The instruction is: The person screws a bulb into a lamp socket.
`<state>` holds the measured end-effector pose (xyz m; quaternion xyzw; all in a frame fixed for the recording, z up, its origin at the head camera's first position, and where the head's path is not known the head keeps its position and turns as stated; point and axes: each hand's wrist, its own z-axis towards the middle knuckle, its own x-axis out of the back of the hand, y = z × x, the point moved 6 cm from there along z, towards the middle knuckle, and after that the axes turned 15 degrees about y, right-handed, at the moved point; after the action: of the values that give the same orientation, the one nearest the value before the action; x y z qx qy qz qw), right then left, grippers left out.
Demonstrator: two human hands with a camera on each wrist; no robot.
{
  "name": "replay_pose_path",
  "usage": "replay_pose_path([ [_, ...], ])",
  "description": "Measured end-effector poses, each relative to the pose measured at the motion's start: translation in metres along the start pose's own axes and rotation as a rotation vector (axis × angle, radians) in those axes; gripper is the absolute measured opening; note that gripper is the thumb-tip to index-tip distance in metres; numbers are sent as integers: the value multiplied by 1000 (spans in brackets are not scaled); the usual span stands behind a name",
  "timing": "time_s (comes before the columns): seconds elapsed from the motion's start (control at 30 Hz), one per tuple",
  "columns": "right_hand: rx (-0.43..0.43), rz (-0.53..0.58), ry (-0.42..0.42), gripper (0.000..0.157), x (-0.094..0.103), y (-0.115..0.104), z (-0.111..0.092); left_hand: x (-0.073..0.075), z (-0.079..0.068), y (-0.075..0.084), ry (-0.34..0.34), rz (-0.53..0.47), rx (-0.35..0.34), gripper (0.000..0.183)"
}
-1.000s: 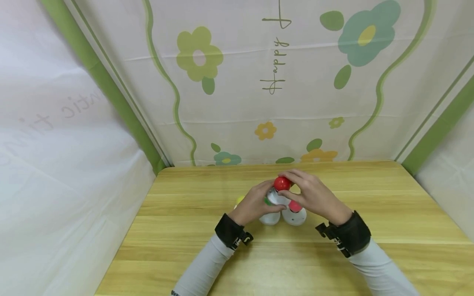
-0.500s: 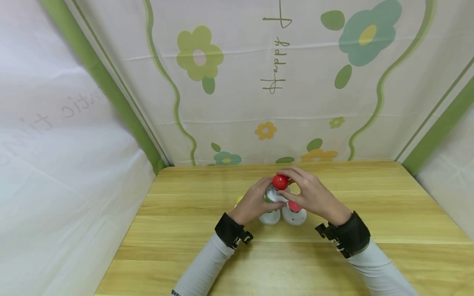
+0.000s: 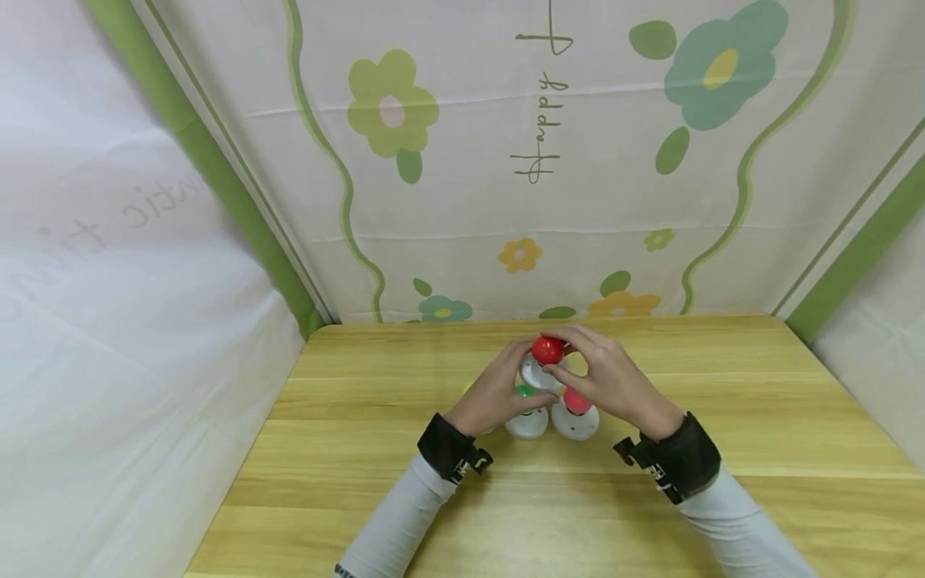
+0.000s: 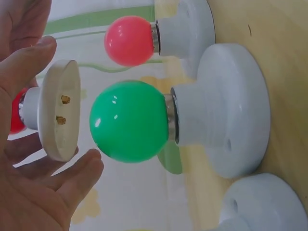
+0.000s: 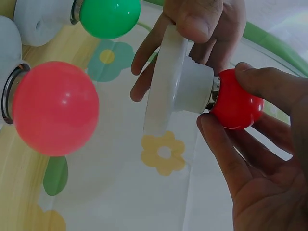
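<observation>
A red light bulb [image 3: 547, 350] sits in a round white lamp holder [image 3: 536, 375], raised above the table. My left hand [image 3: 495, 393] grips the holder by its rim; the left wrist view shows the underside with two brass terminals. My right hand [image 3: 614, 381] pinches the red bulb [image 5: 239, 102] between thumb and fingers. The right wrist view shows a bit of the bulb's metal base at the socket mouth. Close below, a green bulb [image 4: 130, 122] and a pink bulb [image 5: 55, 108] stand in white holders on the table. My left hand mostly hides a yellow bulb [image 3: 468, 387].
The wooden table [image 3: 347, 457] extends around the lamp holders and to both sides. A white flowered cloth wall [image 3: 470, 201] rises behind its far edge. More cloth hangs at left and right. Each wrist wears a black strap [image 3: 690, 457].
Both hands have shifted slightly up in the head view with the red bulb and its holder. The green bulb and its holder show more between the hands.
</observation>
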<state>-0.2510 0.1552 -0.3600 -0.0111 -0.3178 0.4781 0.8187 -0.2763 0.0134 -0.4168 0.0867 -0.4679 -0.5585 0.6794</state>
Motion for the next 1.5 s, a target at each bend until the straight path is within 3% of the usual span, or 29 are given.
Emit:
replay_pose_path([
  [0.13, -21, -1, 9, 57, -1, 6, 0, 3, 0, -4, 1, 54, 24, 82],
  [0.37, -47, -2, 24, 59, -4, 20, -3, 6, -2, -12, -6, 188, 4, 84],
  [0.57, -63, -13, 22, 58, -11, 34, -9, 7, -2, -17, -13, 239, 27, 77],
  [0.73, -98, -4, -26, 54, -23, 45, -16, 9, -2, -18, -17, 247, 52, 72],
  [0.97, -166, -37, -85, 54, -33, 56, -23, 10, -2, -15, -16, 259, 31, 65],
  [1.5, -231, -97, -187, 52, -50, 64, -30, 12, -2, -13, -29, 237, 9, 60],
])
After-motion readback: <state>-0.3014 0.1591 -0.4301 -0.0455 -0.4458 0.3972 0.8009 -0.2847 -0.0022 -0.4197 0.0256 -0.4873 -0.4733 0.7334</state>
